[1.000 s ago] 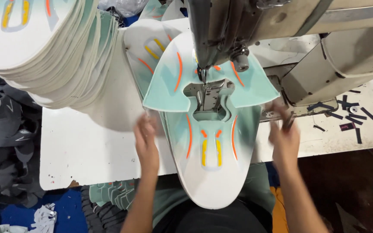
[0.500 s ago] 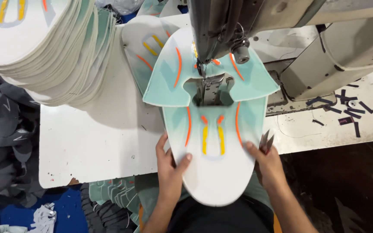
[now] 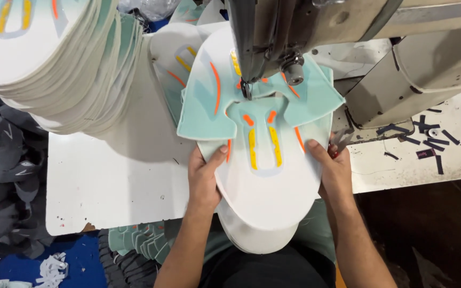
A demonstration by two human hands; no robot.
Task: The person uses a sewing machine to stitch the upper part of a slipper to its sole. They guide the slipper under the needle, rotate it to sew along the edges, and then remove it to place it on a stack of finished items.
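A white oval fabric panel [image 3: 270, 192] with yellow and orange stripes lies under the head of a sewing machine [image 3: 305, 32]. A mint-green shaped piece [image 3: 204, 114] lies on top of it, with the needle area at its upper middle. My left hand [image 3: 205, 178] grips the panel's left edge, thumb on top. On the other side, my right hand [image 3: 334, 173] holds the right edge, with something small and red partly hidden under its fingers. A second white panel [image 3: 257, 240] sticks out beneath, over my lap.
A tall stack of similar white panels [image 3: 44, 64] fills the upper left of the white table [image 3: 113, 181]. Dark fabric pieces [image 3: 1, 160] pile at the far left. Small dark scraps [image 3: 428, 138] litter the table to the right. Green cut pieces [image 3: 134, 240] sit below the table edge.
The panel has been turned and slid toward me under the needle. Both my hands have shifted from flat on the table onto the panel's side edges.
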